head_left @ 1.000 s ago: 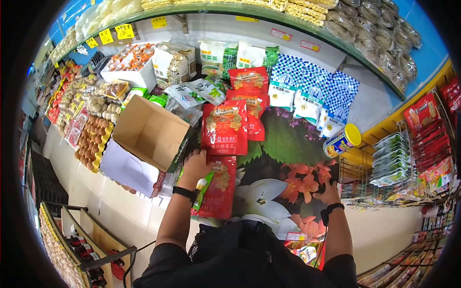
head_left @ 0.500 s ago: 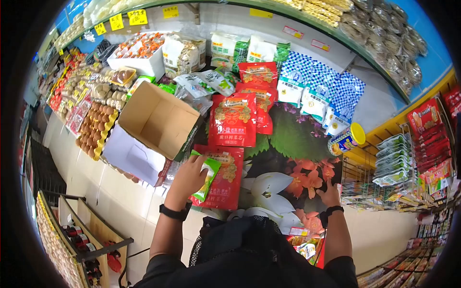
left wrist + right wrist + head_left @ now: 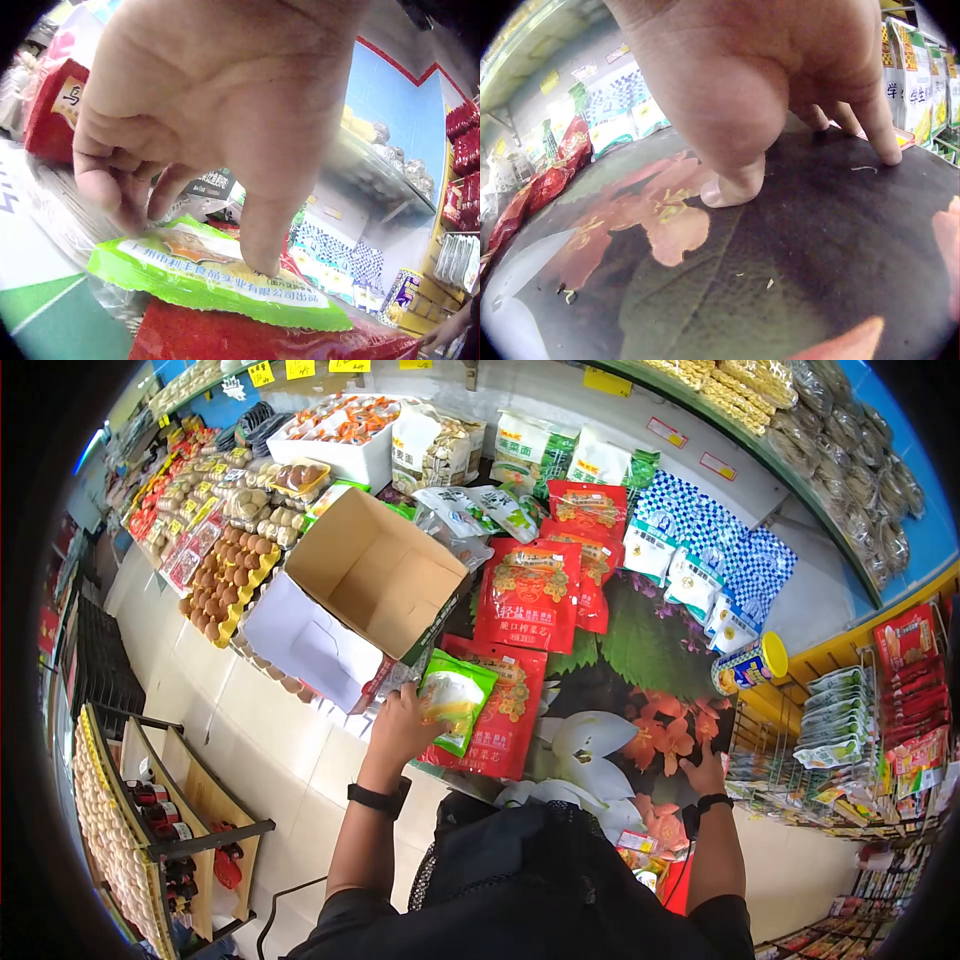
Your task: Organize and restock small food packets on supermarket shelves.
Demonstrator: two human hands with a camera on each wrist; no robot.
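Note:
My left hand point(image 3: 402, 722) is at the left edge of a small bright green packet point(image 3: 460, 695), which lies over a red pouch point(image 3: 520, 710). In the left wrist view the thumb touches the printed face of the green packet point(image 3: 217, 274), while curled fingers meet its far edge. Another red pouch point(image 3: 525, 595) lies just above, overlapping more red pouches. My right hand point(image 3: 705, 772) rests on the flower-printed tabletop point(image 3: 590, 745) near its right edge. Its thumb and fingertips touch the dark surface in the right wrist view, holding nothing.
An open cardboard box point(image 3: 375, 575) stands left of the pouches, with a white flap point(image 3: 325, 635) beside it. Blue-checked bags point(image 3: 715, 525) and a blue can with a yellow lid point(image 3: 750, 663) are at the back right. Egg trays point(image 3: 230, 585) lie left; a wire rack point(image 3: 840, 720) stands right.
The left hand has drawn back to the packet's left edge. The green packet has turned and shifted up over the red pouch, showing more of its face. The right hand stays on the tabletop.

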